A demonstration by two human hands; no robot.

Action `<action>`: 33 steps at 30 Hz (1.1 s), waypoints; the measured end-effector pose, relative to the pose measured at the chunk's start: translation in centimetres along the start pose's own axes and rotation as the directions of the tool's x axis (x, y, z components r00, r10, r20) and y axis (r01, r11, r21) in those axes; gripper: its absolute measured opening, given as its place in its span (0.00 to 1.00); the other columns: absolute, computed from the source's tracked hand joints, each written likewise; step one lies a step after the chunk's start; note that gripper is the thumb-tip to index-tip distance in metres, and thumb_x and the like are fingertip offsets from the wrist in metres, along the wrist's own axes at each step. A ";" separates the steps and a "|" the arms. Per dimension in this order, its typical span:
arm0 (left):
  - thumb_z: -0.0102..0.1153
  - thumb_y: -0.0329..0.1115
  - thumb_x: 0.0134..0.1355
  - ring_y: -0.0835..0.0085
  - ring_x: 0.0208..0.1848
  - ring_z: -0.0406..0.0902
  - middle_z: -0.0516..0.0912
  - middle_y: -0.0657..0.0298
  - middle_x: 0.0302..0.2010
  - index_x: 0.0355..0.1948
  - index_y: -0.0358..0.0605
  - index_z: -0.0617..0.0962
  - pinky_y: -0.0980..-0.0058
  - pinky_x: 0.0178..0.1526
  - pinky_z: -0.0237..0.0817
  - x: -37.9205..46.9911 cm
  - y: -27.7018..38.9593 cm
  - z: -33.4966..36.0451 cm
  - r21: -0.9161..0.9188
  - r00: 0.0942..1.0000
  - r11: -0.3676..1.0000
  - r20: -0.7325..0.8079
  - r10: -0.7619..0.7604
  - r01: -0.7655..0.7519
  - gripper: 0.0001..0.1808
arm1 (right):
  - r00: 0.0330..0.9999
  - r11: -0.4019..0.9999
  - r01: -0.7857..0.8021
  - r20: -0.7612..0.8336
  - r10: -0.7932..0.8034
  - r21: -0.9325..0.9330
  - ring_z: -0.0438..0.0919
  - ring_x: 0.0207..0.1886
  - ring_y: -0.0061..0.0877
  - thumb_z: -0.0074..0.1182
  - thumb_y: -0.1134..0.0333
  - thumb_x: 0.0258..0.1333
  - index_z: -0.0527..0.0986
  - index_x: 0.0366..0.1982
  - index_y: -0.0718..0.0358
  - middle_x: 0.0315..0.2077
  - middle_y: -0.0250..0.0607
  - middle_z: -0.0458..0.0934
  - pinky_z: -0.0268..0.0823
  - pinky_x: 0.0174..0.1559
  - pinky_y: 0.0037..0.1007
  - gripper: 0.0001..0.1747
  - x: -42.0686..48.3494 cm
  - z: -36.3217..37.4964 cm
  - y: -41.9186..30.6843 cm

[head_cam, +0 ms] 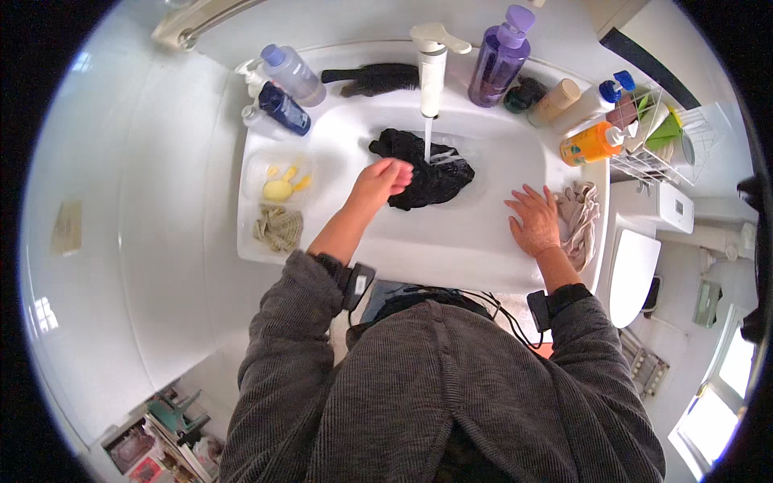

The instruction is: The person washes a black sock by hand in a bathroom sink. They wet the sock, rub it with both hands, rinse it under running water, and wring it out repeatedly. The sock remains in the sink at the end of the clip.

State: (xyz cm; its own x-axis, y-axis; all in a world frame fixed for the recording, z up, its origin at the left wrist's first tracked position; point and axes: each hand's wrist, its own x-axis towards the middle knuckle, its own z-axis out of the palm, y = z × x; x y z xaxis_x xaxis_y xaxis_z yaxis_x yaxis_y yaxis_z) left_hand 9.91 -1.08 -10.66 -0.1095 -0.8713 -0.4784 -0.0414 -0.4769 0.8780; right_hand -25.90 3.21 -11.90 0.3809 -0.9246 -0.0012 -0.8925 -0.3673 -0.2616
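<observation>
A wet black cloth (423, 175) lies bunched in the basin of the white sink (459, 235). Water runs onto it from the white faucet (432, 78), whose lever points right. My left hand (386, 181) is over the cloth's left side with its fingers curled in; no object shows in it, and whether it touches the cloth is unclear. On the basin's right slope, my right hand (534, 220) lies with its fingers spread and holds nothing. Just right of it, a crumpled pale pink cloth (581, 223) rests on the sink's rim.
Several bottles, including a purple pump bottle (500, 60) and an orange one (589, 143), line the back and right rim. A black brush (377, 78) lies behind the basin. A yellow soap holder (279, 188) and a greenish cloth (279, 228) sit left. A toilet (634, 271) stands right.
</observation>
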 end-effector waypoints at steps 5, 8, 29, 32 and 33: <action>0.49 0.37 0.72 0.59 0.47 0.81 0.81 0.52 0.46 0.49 0.34 0.75 0.63 0.54 0.74 8.9 2.1 3.9 -0.499 0.981 0.845 0.120 -0.150 0.190 0.15 | 0.999 0.998 -0.036 0.011 0.035 0.059 0.69 0.64 0.32 0.57 0.70 0.47 0.81 0.43 0.53 0.51 0.34 0.80 0.43 0.73 0.48 0.17 0.3 -0.2 0.0; 0.50 0.33 0.70 0.58 0.46 0.81 0.81 0.52 0.44 0.45 0.36 0.75 0.60 0.51 0.76 13.0 1.8 5.8 -0.551 0.959 0.791 0.074 -0.273 0.268 0.10 | 0.998 0.995 -0.061 0.008 0.060 0.078 0.70 0.63 0.31 0.55 0.71 0.47 0.81 0.41 0.54 0.49 0.35 0.81 0.43 0.73 0.48 0.16 0.4 -0.4 -0.2; 0.70 0.55 0.50 0.54 0.61 0.69 0.75 0.56 0.55 0.60 0.56 0.75 0.57 0.60 0.65 9.1 -0.9 1.4 0.983 0.981 0.137 0.098 0.165 -0.121 0.37 | 0.997 0.991 -0.069 -0.026 0.073 0.118 0.73 0.60 0.32 0.57 0.71 0.42 0.80 0.37 0.55 0.45 0.34 0.82 0.47 0.72 0.49 0.15 0.7 -0.4 0.0; 0.68 0.48 0.55 0.54 0.53 0.74 0.79 0.56 0.48 0.52 0.54 0.78 0.57 0.59 0.65 6.8 -0.9 1.4 0.948 0.981 0.273 0.130 0.146 -0.166 0.25 | 0.993 0.990 -0.115 0.000 0.115 0.079 0.73 0.60 0.31 0.60 0.70 0.43 0.80 0.41 0.55 0.46 0.33 0.81 0.47 0.72 0.48 0.17 1.0 -0.4 -0.3; 0.68 0.46 0.56 0.54 0.51 0.75 0.80 0.56 0.46 0.50 0.53 0.79 0.57 0.59 0.64 6.0 -0.6 1.5 0.934 0.977 0.304 0.148 0.152 -0.189 0.22 | 0.989 0.988 -0.147 0.021 0.146 0.057 0.73 0.60 0.30 0.61 0.69 0.44 0.79 0.42 0.54 0.46 0.33 0.81 0.47 0.72 0.48 0.18 1.3 -0.3 -0.5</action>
State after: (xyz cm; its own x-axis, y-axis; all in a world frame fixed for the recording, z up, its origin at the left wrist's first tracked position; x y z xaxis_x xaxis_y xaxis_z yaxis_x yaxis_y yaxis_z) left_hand 7.79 -5.90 -14.04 -0.2605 -0.9068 -0.3314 -0.9191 0.1279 0.3726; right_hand -25.03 2.20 -11.50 0.2517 -0.9660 -0.0598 -0.9235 -0.2212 -0.3133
